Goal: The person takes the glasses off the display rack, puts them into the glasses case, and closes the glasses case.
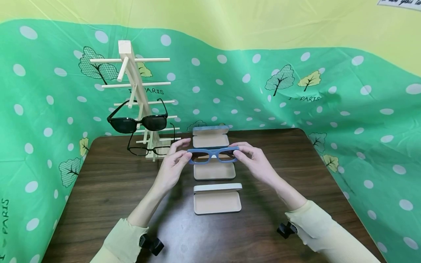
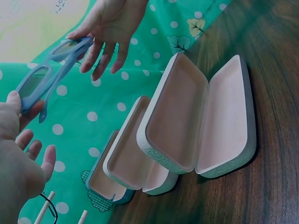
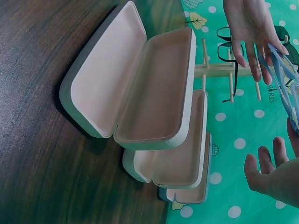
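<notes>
A pair of blue-framed glasses (image 1: 213, 151) is held up between both hands, lenses facing the head camera. My left hand (image 1: 171, 164) pinches its left end between thumb and fingers. At the other end, the right hand (image 1: 256, 160) pinches the frame the same way. In the left wrist view the folded-in temples of the glasses (image 2: 65, 70) show behind the lenses. Below and behind the glasses, three glasses cases stand in a row with lids raised: a near case (image 1: 217, 202), a middle case (image 1: 214, 171) partly covered by the glasses, and a far blue-edged case (image 1: 210, 140).
To the left stands a pale wooden display rack (image 1: 138, 80) with several pegs. Black sunglasses (image 1: 154, 122) and thin black-rimmed glasses (image 1: 139, 151) hang on it. The dark wooden table (image 1: 115, 197) meets a green dotted cloth (image 1: 250, 98) at its back and sides.
</notes>
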A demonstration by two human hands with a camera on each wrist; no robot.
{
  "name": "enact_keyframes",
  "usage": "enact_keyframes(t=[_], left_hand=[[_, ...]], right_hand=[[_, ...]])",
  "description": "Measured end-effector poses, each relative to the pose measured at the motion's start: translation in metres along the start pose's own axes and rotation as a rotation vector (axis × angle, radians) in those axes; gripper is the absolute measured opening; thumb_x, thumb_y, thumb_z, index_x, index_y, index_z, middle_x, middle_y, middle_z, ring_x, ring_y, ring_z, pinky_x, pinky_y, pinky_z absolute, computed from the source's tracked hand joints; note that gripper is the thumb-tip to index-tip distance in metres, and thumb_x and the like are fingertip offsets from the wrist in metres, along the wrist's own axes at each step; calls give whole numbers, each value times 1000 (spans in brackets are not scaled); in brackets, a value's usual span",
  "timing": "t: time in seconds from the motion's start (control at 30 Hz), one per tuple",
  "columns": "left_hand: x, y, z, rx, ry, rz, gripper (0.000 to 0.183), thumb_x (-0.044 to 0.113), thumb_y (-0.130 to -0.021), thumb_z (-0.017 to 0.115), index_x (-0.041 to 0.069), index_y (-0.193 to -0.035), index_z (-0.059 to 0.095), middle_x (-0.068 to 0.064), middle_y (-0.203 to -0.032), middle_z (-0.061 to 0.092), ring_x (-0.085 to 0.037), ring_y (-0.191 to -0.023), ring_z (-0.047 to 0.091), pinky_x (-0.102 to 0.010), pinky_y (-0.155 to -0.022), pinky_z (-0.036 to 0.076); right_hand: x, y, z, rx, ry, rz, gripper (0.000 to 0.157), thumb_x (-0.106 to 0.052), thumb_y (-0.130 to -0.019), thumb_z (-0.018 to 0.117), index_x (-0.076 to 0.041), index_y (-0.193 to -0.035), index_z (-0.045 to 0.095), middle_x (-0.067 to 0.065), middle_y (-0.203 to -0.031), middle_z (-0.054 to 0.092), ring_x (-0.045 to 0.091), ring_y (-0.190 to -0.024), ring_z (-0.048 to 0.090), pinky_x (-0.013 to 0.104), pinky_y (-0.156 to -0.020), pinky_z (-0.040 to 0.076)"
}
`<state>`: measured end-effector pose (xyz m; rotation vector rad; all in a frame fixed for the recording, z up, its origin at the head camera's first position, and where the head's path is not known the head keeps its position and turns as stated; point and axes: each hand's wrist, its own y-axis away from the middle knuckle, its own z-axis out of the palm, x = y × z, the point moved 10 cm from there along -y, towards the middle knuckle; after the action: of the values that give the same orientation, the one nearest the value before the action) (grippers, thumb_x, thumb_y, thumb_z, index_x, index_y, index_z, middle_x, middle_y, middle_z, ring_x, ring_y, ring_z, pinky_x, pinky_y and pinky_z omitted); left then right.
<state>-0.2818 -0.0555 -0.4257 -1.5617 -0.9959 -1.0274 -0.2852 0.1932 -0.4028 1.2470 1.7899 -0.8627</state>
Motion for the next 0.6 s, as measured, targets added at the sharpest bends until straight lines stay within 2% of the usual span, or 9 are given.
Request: enact_keyframes(t=[0.1,0.33,0.6], left_hand=[[-1,1,0,10,4,-21,26,19,-105,61,-1,-100,76,-4,-152,50,-23,-141,47,-21,-103,45],[-4,4,-2,58,40,-76,27,20,-101,67,-4,-100,77,-6,-142,57,-22,-129,56,-15,-98,50],[-11,8,-6,99,30,-117,26,25,-97,74,0,-101,77,-6,-133,62,-19,-122,58,-16,-91,53]], right_hand=[[3,0,0,-4,-1,4,27,-24,-105,60,-5,-117,75,11,-136,65,25,-131,55,22,-102,44],[9,1,1,-7,-30,26,28,-23,-105,60,-2,-115,75,12,-135,64,24,-130,56,15,-98,46],[15,5,5,-24,-42,33,31,-26,-107,58,-2,-117,74,12,-135,64,24,-130,56,20,-103,44]])
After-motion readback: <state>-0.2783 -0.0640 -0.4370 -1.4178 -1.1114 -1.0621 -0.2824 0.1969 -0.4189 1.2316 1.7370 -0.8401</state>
